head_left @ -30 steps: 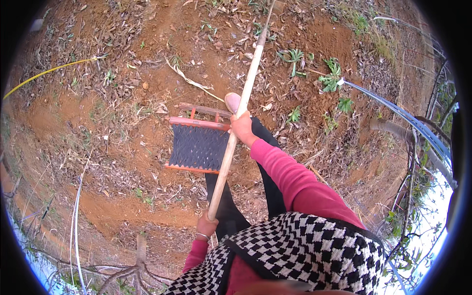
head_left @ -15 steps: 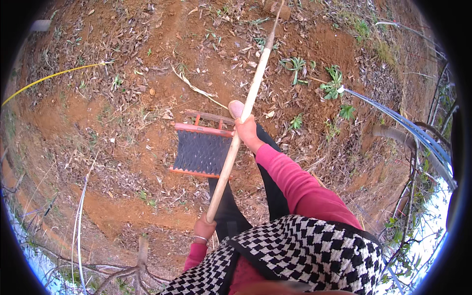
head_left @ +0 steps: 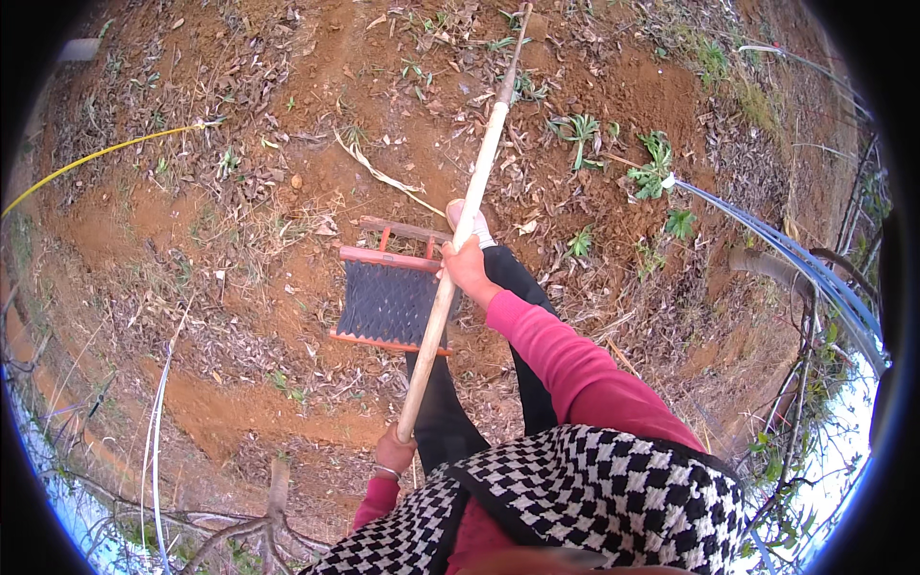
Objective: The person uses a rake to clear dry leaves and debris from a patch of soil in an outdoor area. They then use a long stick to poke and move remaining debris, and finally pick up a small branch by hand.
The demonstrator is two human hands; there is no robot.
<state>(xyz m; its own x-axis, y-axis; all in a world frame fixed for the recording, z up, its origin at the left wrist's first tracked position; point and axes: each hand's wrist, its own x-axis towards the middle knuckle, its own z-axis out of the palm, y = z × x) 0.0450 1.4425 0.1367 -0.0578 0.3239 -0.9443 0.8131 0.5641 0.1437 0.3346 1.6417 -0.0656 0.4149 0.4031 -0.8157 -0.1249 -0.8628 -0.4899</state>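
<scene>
Across the middle runs a long-handled hoe (head_left: 485, 163), slanting from lower left to upper right. Its pale wooden handle ends in a dark, tapering metal neck, with what looks like a brown blade at the far tip. My right hand (head_left: 467, 268) is wrapped round the middle of the handle. Around the handle's near end, my left hand (head_left: 395, 448) is closed, a bracelet at its wrist. Under the handle, to its left, is a low stool (head_left: 391, 302) with a dark woven seat and reddish frame. My shoe (head_left: 456, 213) shows beyond the stool, partly behind the handle.
Reddish soil with dry leaves surrounds me. Small green plants (head_left: 655, 165) grow ahead on the right. Blue straps (head_left: 776, 235) stretch along the right, a yellow strap (head_left: 105, 151) at far left and white cords (head_left: 156, 422) at lower left. Bare branches (head_left: 273, 522) stand near the lower edge.
The hoe has shifted left and slightly toward me at its far end. My right hand moved left and a little nearer with it; my left hand moved only slightly.
</scene>
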